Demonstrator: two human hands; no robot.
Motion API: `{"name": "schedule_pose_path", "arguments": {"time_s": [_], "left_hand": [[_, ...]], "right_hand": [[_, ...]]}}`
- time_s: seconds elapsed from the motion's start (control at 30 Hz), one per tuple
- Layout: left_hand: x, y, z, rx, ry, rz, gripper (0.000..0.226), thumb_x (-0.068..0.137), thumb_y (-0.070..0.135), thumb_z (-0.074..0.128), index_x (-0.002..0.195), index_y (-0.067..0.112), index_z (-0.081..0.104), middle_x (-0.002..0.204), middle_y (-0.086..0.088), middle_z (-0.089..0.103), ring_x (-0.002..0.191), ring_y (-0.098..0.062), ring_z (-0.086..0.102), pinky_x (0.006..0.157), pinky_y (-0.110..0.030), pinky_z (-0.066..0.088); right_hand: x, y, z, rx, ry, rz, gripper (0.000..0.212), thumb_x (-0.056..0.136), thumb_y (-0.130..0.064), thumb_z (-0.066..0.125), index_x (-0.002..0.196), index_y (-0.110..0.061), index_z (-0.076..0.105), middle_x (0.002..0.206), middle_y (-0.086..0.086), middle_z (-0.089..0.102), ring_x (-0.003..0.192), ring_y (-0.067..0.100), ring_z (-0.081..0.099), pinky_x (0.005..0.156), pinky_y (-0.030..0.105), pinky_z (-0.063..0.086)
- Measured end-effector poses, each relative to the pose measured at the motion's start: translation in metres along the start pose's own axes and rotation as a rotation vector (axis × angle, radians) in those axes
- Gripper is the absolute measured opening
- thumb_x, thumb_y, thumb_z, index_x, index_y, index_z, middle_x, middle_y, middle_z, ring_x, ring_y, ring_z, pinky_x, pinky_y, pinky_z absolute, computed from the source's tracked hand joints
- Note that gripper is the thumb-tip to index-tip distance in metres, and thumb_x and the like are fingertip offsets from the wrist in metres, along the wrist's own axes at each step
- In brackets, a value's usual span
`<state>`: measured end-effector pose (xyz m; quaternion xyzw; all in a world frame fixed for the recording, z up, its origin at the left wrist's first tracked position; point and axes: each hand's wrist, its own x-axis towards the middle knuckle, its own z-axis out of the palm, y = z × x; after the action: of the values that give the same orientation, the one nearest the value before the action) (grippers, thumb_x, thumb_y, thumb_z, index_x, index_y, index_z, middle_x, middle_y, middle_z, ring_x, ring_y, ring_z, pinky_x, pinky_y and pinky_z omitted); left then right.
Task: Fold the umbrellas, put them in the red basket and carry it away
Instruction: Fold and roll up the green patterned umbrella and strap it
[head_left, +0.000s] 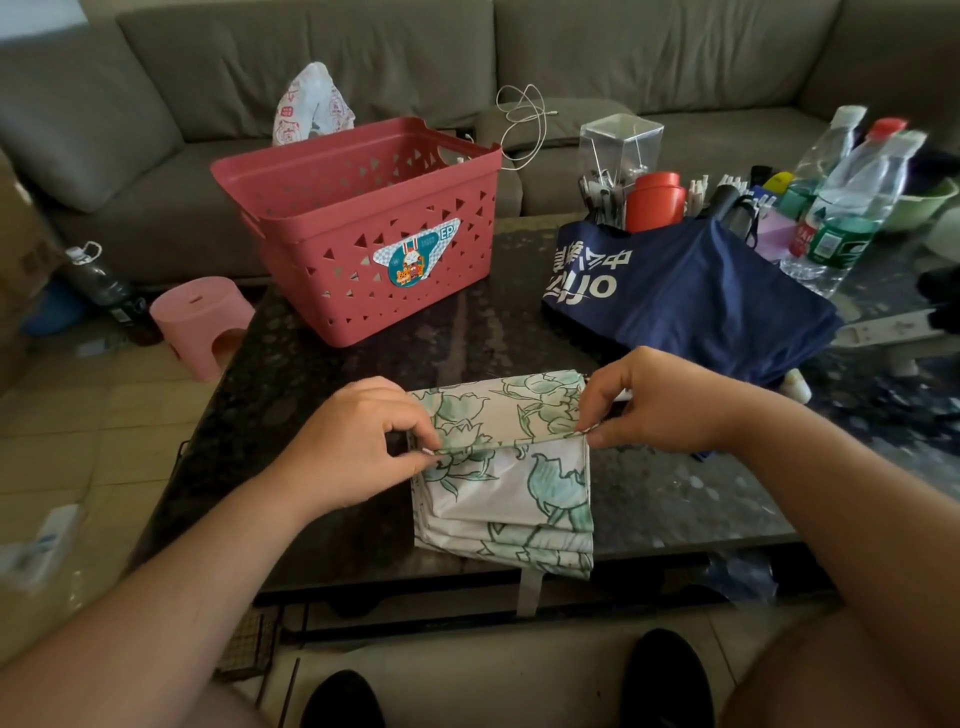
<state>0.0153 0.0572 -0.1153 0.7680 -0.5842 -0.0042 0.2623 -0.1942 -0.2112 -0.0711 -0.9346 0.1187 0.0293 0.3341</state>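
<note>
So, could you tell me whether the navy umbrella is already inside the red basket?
No, the navy umbrella lies on the dark table, to the right of the red basket.

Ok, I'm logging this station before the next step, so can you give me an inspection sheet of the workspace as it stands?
Surface: dark speckled table, near edge toward the person.
Job's things: floral umbrella flat at the near edge, its canopy partly folded; navy umbrella lying behind it to the right; red basket upright at the back left, no umbrella in it.
Clutter: water bottles, red canister, clear box and pens at the back right.
Hands: left hand and right hand each pinch a fold of the floral canopy.
Cables: white cord looped behind the basket.
Surroundings: grey sofa, pink stool on the floor.
</note>
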Motion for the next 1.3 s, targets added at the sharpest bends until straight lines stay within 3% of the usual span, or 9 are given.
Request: {"name": "schedule_pose_path", "arguments": {"time_s": [0.17,0.3,0.43,0.53,0.7,0.93,1.03,1.17,1.3], "left_hand": [[-0.005,0.000,0.007,0.167,-0.003,0.084,0.026,0.073,0.035,0.091,0.094,0.035,0.076,0.104,0.022,0.068,0.107,-0.011,0.060,0.097,-0.041,0.048],[-0.009,0.002,0.017,0.181,0.039,0.138,0.015,0.073,0.026,0.082,0.084,0.034,0.076,0.096,0.020,0.069,0.101,-0.011,0.061,0.091,-0.043,0.048],[-0.012,0.009,0.025,0.026,0.090,-0.074,0.021,0.076,0.020,0.083,0.082,0.038,0.074,0.088,0.017,0.055,0.083,-0.003,0.054,0.078,-0.029,0.045],[-0.015,0.007,0.027,-0.074,-0.035,-0.148,0.019,0.079,0.024,0.085,0.081,0.039,0.074,0.086,0.013,0.059,0.081,-0.006,0.059,0.070,-0.032,0.051],[-0.018,0.004,0.027,-0.072,-0.114,-0.185,0.011,0.081,0.039,0.083,0.084,0.041,0.072,0.081,0.015,0.063,0.080,-0.006,0.061,0.071,-0.035,0.055],[-0.021,0.011,0.030,-0.087,-0.199,-0.249,0.020,0.081,0.057,0.080,0.077,0.041,0.070,0.079,0.021,0.069,0.077,-0.004,0.065,0.071,-0.033,0.056],[-0.022,0.016,0.028,-0.186,-0.193,-0.365,0.031,0.077,0.057,0.086,0.087,0.036,0.064,0.083,0.020,0.071,0.071,-0.004,0.065,0.069,-0.031,0.057],[-0.021,0.020,0.028,-0.209,-0.330,-0.473,0.037,0.078,0.043,0.089,0.094,0.036,0.056,0.084,0.020,0.074,0.061,0.001,0.060,0.072,-0.036,0.058],[-0.021,0.019,0.029,-0.283,-0.272,-0.596,0.039,0.080,0.039,0.088,0.097,0.035,0.053,0.083,0.006,0.076,0.067,-0.004,0.063,0.073,-0.037,0.056]], "right_hand": [[0.002,0.002,0.010,-0.053,-0.049,0.030,0.021,0.077,-0.026,0.091,0.080,-0.041,0.077,0.092,-0.017,0.075,0.090,0.002,0.068,0.089,0.035,0.058],[0.001,0.003,0.011,-0.068,-0.091,0.041,0.021,0.077,-0.024,0.091,0.078,-0.040,0.077,0.088,-0.018,0.074,0.085,0.001,0.067,0.084,0.029,0.056],[0.004,0.005,0.010,-0.053,-0.073,0.039,0.020,0.077,-0.024,0.091,0.079,-0.038,0.077,0.079,-0.003,0.071,0.071,0.011,0.065,0.076,0.035,0.055],[0.004,0.005,0.009,-0.040,-0.105,0.038,0.019,0.078,-0.023,0.091,0.079,-0.036,0.077,0.077,0.002,0.069,0.064,0.007,0.058,0.068,0.029,0.051],[0.003,0.005,0.020,-0.098,-0.178,0.061,0.015,0.080,-0.020,0.087,0.079,-0.030,0.075,0.063,-0.016,0.062,0.058,-0.003,0.053,0.059,0.012,0.044],[0.007,0.012,0.030,-0.137,-0.248,0.117,0.012,0.083,-0.022,0.084,0.083,-0.028,0.074,0.068,-0.027,0.064,0.064,-0.008,0.058,0.062,0.009,0.043],[0.010,0.015,0.034,-0.168,-0.248,0.123,0.011,0.084,-0.023,0.083,0.085,-0.027,0.073,0.067,-0.030,0.062,0.064,-0.010,0.057,0.062,0.009,0.041],[0.013,0.018,0.036,-0.169,-0.251,0.142,0.013,0.084,-0.023,0.084,0.083,-0.030,0.072,0.068,-0.027,0.064,0.064,-0.010,0.058,0.066,0.012,0.044],[0.013,0.016,0.034,-0.155,-0.247,0.146,0.018,0.084,-0.022,0.083,0.078,-0.033,0.071,0.064,-0.028,0.062,0.062,-0.009,0.057,0.065,0.014,0.044]]}}
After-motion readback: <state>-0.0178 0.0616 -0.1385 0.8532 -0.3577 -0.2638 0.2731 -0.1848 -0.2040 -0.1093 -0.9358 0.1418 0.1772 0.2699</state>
